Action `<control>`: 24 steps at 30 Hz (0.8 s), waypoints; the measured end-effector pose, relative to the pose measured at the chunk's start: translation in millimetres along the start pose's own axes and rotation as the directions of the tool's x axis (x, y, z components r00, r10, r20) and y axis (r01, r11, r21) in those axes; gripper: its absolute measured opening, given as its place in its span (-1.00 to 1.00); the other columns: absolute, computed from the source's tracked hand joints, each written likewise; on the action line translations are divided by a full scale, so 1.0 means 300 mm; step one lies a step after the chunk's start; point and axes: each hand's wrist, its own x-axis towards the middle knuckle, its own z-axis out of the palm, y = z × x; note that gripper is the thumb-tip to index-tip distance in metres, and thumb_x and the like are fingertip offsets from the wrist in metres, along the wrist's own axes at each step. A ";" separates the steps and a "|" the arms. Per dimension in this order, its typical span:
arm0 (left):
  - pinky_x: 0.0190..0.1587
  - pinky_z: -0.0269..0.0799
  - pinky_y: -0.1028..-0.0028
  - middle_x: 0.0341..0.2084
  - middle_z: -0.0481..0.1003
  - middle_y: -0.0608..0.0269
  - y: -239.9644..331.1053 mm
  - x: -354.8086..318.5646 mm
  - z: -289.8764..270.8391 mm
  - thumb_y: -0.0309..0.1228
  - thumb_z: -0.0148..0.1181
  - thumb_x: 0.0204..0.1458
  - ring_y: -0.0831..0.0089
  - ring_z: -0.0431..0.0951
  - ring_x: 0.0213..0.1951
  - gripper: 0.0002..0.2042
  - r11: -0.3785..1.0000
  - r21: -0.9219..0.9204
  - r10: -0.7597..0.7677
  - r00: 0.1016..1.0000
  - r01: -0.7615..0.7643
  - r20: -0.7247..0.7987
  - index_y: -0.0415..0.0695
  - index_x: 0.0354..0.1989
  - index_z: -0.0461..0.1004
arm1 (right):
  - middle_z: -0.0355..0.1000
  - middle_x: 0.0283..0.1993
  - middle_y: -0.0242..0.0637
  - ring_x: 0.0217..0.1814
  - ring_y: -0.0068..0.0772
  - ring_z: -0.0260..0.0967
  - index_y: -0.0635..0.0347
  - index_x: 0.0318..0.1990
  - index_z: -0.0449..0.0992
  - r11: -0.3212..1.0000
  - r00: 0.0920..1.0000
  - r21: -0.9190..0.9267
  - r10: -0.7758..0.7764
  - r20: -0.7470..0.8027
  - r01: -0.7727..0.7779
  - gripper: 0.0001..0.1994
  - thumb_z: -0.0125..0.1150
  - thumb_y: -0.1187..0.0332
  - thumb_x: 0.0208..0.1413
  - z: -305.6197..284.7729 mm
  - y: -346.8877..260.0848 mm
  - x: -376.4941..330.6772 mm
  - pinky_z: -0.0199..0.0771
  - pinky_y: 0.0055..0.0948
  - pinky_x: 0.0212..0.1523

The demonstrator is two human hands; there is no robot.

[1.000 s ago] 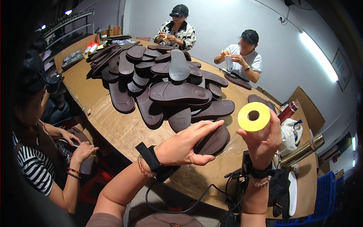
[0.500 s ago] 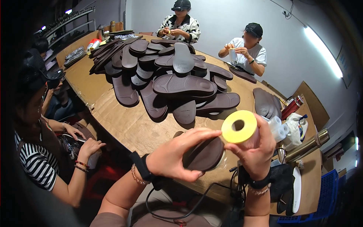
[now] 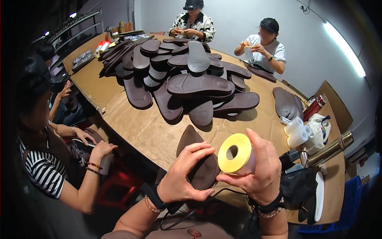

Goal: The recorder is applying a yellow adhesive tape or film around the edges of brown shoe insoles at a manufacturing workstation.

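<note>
My right hand [image 3: 260, 169] is closed around a label roll [image 3: 235, 155], its yellow flat side and hollow core turned up toward me and its outer wrap whitish. My left hand [image 3: 187, 173] is curved with thumb and fingers wide apart, just left of the roll. Between its thumb and fingers shows a dark brown shoe sole [image 3: 205, 171] at the near table edge, its pointed end reaching away past my fingers. I see no firm grip on it. A large heap of brown soles [image 3: 199, 85] lies farther off on the table.
On the wooden table [image 3: 131, 135], several clear film rolls [image 3: 296, 133], a white bag [image 3: 318, 131], a metal flask [image 3: 332, 149] and a red flask [image 3: 314, 107] stand right. A co-worker in stripes [image 3: 47, 167] sits left; two others [image 3: 193, 24] work across the table.
My right hand and the roll have moved left and down, closer to my left hand. More of the brown sole shows beyond my left fingers. The view has shifted slightly.
</note>
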 end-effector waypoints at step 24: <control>0.56 -0.20 -0.13 0.37 0.33 -0.02 0.003 -0.091 -0.032 -0.27 0.63 -0.25 0.02 0.19 0.49 -0.14 0.998 0.005 -0.063 0.992 0.063 0.109 -0.09 0.32 0.35 | 0.50 0.04 -0.04 0.12 0.09 0.53 0.36 0.11 0.44 0.939 0.936 0.343 -0.119 0.330 -0.001 -0.09 0.76 -0.03 -0.37 -0.030 0.045 0.027 0.57 -0.21 0.07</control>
